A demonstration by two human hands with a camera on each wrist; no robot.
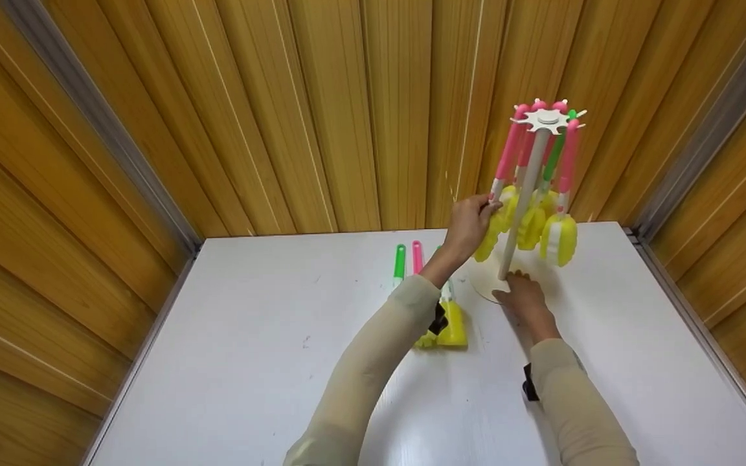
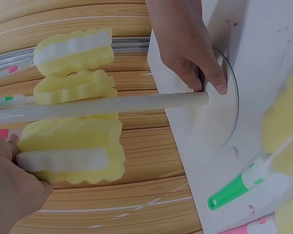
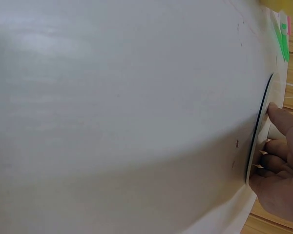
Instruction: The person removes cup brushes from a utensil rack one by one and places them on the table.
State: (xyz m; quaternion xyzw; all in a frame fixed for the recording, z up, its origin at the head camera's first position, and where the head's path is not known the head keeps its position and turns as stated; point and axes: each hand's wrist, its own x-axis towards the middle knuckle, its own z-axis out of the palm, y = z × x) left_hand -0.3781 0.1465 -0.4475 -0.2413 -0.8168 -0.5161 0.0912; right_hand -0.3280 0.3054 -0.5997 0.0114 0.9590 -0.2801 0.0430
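Near the right rear of the table stands a white rack point(image 1: 523, 207) with a round base, a tall pole and a notched top disc. Several sponge brushes hang from it, with pink or green handles and yellow-and-white heads. My left hand point(image 1: 467, 226) pinches one pink-handled sponge brush point(image 1: 508, 155) low, where the white neck meets the sponge; its upper end is at the disc. My right hand point(image 1: 527, 301) holds the rack's foot, its thumb on the round base point(image 2: 223, 114) and its curled fingers beside the pole, as the left wrist view shows.
More sponge brushes lie on the white table point(image 1: 250, 362) left of the rack, with a green handle point(image 1: 400, 261), a pink handle point(image 1: 417, 254) and a yellow head point(image 1: 453, 327) in sight. My left forearm partly covers them. Wood-patterned walls point(image 1: 334, 116) border the table's back and sides.
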